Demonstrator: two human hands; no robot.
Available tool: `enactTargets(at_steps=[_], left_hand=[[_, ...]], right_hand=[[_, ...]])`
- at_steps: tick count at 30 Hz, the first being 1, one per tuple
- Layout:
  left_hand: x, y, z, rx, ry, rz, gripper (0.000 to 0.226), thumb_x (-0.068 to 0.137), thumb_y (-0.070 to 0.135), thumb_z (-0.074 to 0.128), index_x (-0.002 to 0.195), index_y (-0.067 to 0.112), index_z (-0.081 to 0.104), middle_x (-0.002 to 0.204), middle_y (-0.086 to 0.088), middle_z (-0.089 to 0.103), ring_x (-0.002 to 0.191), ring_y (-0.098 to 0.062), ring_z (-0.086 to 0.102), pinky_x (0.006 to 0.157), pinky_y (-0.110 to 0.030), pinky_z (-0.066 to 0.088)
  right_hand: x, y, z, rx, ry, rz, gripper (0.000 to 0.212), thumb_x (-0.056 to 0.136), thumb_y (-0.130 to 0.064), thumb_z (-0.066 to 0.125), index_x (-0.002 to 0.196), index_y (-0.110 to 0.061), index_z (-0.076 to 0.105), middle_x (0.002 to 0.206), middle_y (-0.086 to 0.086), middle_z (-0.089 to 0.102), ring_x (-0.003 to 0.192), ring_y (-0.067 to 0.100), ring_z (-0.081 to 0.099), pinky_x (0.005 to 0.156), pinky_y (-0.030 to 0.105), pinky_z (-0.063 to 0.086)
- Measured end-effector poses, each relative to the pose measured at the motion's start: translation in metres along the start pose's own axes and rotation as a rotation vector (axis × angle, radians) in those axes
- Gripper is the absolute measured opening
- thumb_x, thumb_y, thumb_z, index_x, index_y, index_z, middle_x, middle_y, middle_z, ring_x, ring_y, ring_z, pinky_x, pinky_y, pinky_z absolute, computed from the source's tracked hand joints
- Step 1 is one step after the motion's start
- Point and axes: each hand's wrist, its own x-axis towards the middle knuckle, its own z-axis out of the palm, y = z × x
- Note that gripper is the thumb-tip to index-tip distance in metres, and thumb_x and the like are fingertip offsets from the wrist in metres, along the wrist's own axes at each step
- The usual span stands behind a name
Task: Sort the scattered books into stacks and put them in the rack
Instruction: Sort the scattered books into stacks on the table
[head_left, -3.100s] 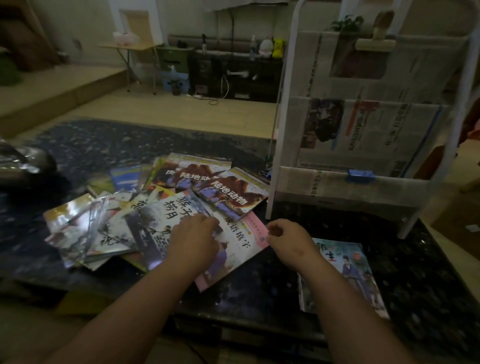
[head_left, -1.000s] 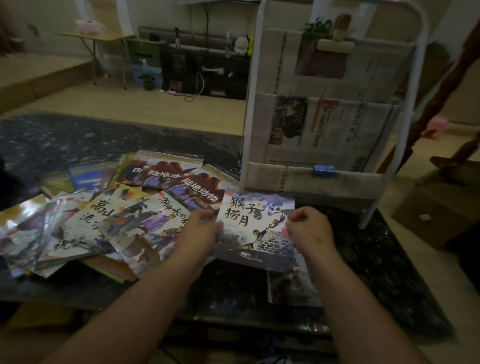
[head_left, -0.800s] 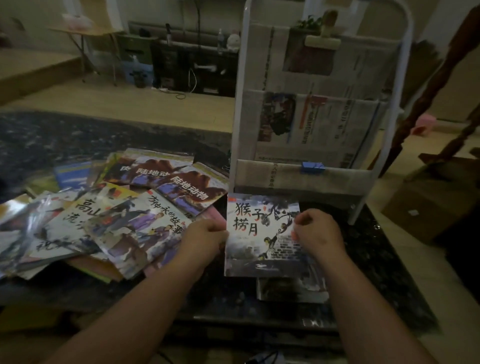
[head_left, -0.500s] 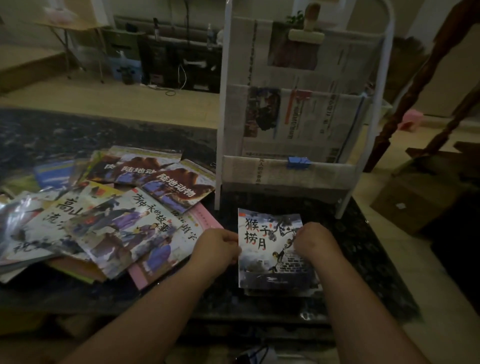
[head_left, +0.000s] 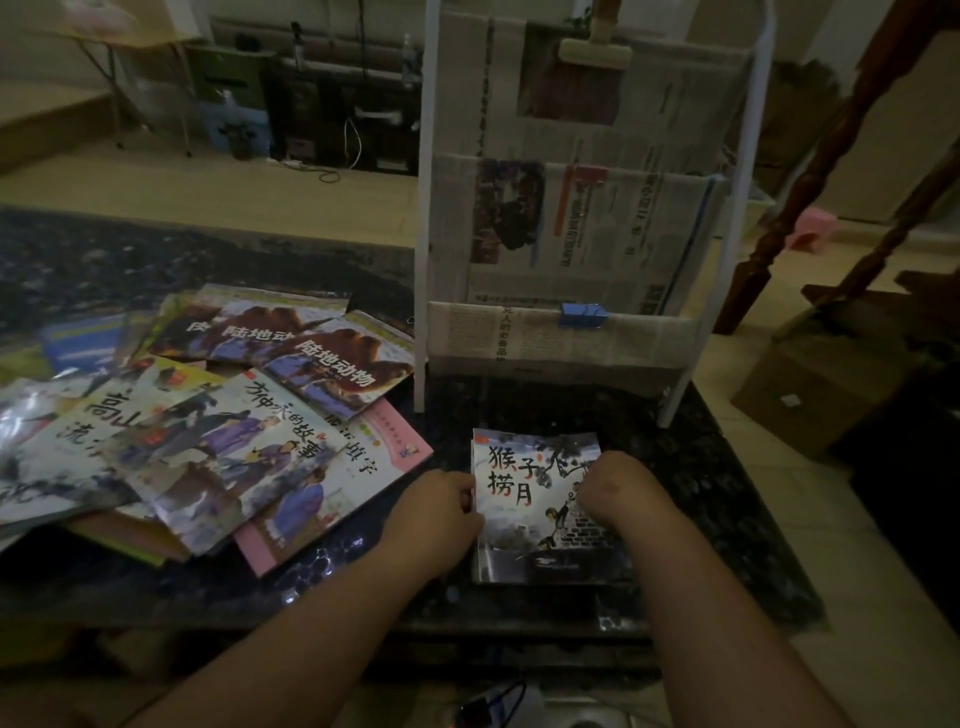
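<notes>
The room is dim, and a dark speckled table (head_left: 717, 467) fills the foreground. The white-framed rack (head_left: 422, 208) stands on it, its pockets lined with newspaper and held by a blue clip (head_left: 583, 315). The top of the rack is cut off by the frame edge.

Directly in front of the rack, a book with a monkey-and-moon cover (head_left: 524, 499) lies flat. It sits on at least one other book, of which only thin edges show at its top left and bottom.

The left hand (head_left: 436, 512) is curled at this book's left edge and pinches it. The right hand (head_left: 618, 488) sits knuckles-up over the right edge. Its fingers are folded out of sight, so I cannot tell whether it grips the book or only rests there.

To the left of the rack, the scattered books (head_left: 234, 431) overlap in a loose heap. A pink book (head_left: 400, 452) is mostly buried, and the books farthest from the rack are blurred and run off the frame.

To the right of the rack, on the floor, is a cardboard box (head_left: 810, 395), partly in shadow.
</notes>
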Motion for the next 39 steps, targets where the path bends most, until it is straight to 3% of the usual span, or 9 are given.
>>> enactTargets(at_steps=[5, 8, 11, 15, 21, 26, 33, 39], left_hand=[[-0.002, -0.003, 0.002, 0.074, 0.016, -0.008, 0.04, 0.088, 0.024, 0.064, 0.128, 0.03, 0.061, 0.106, 0.007, 0.055, 0.089, -0.01, 0.05, 0.08, -0.025, 0.044], [-0.004, -0.003, 0.002, 0.043, 0.042, -0.004, 0.046, 0.089, 0.024, 0.064, 0.134, 0.031, 0.055, 0.123, 0.004, 0.06, 0.104, -0.012, 0.056, 0.091, -0.029, 0.047], [-0.004, -0.002, 0.002, 0.037, 0.044, -0.014, 0.048, 0.093, 0.022, 0.059, 0.14, 0.026, 0.051, 0.138, 0.0, 0.053, 0.122, -0.016, 0.052, 0.102, -0.03, 0.042], [-0.004, -0.001, 0.004, 0.07, 0.011, 0.011, 0.04, 0.094, 0.018, 0.056, 0.134, 0.022, 0.059, 0.136, 0.0, 0.057, 0.118, -0.015, 0.055, 0.102, -0.028, 0.044], [-0.002, -0.003, 0.005, 0.091, -0.002, 0.031, 0.043, 0.092, 0.02, 0.059, 0.135, 0.02, 0.057, 0.136, 0.0, 0.056, 0.118, -0.015, 0.054, 0.102, -0.026, 0.043], [-0.003, -0.005, 0.001, 0.062, -0.013, 0.034, 0.046, 0.091, 0.024, 0.061, 0.137, 0.024, 0.054, 0.137, 0.002, 0.051, 0.117, -0.014, 0.054, 0.1, -0.027, 0.043], [-0.003, -0.017, -0.033, 0.098, 0.14, 0.037, 0.035, 0.089, 0.028, 0.064, 0.124, 0.028, 0.064, 0.125, 0.003, 0.06, 0.111, -0.013, 0.057, 0.099, -0.031, 0.046], [-0.008, -0.04, -0.07, 0.478, 0.299, -0.008, 0.039, 0.09, 0.036, 0.057, 0.13, 0.032, 0.057, 0.131, 0.004, 0.056, 0.119, -0.022, 0.048, 0.098, -0.038, 0.042]], right_hand=[[0.006, 0.001, 0.009, -0.038, -0.002, -0.003, 0.015, 0.088, -0.018, 0.053, 0.089, -0.013, 0.067, 0.097, 0.008, 0.064, 0.076, 0.022, 0.053, 0.072, 0.027, 0.046], [0.008, -0.001, 0.012, -0.049, 0.004, 0.001, 0.011, 0.085, -0.018, 0.055, 0.09, -0.016, 0.064, 0.103, 0.007, 0.065, 0.08, 0.021, 0.056, 0.071, 0.026, 0.046], [0.01, -0.003, 0.012, -0.059, 0.002, 0.011, 0.028, 0.088, -0.018, 0.056, 0.113, -0.009, 0.063, 0.113, 0.009, 0.063, 0.082, 0.021, 0.051, 0.073, 0.025, 0.044], [0.009, -0.005, 0.011, -0.083, -0.044, 0.026, 0.053, 0.091, -0.018, 0.054, 0.141, -0.005, 0.045, 0.129, 0.012, 0.058, 0.095, 0.023, 0.056, 0.076, 0.026, 0.043], [0.012, -0.003, 0.015, -0.115, -0.072, 0.008, 0.051, 0.092, -0.024, 0.052, 0.139, -0.003, 0.047, 0.126, 0.011, 0.059, 0.089, 0.021, 0.052, 0.075, 0.027, 0.043], [-0.002, -0.012, 0.01, -0.059, 0.032, 0.012, 0.057, 0.084, -0.034, 0.058, 0.138, -0.017, 0.049, 0.142, 0.011, 0.046, 0.123, 0.032, 0.048, 0.101, 0.039, 0.045], [-0.023, -0.048, 0.003, 0.219, 0.102, -0.268, 0.04, 0.094, -0.02, 0.055, 0.134, -0.019, 0.055, 0.134, 0.004, 0.056, 0.119, 0.023, 0.054, 0.096, 0.033, 0.046], [-0.031, -0.081, 0.013, 0.383, 0.06, -0.382, 0.029, 0.095, -0.02, 0.058, 0.124, -0.018, 0.061, 0.121, 0.001, 0.062, 0.109, 0.019, 0.058, 0.091, 0.03, 0.047]])
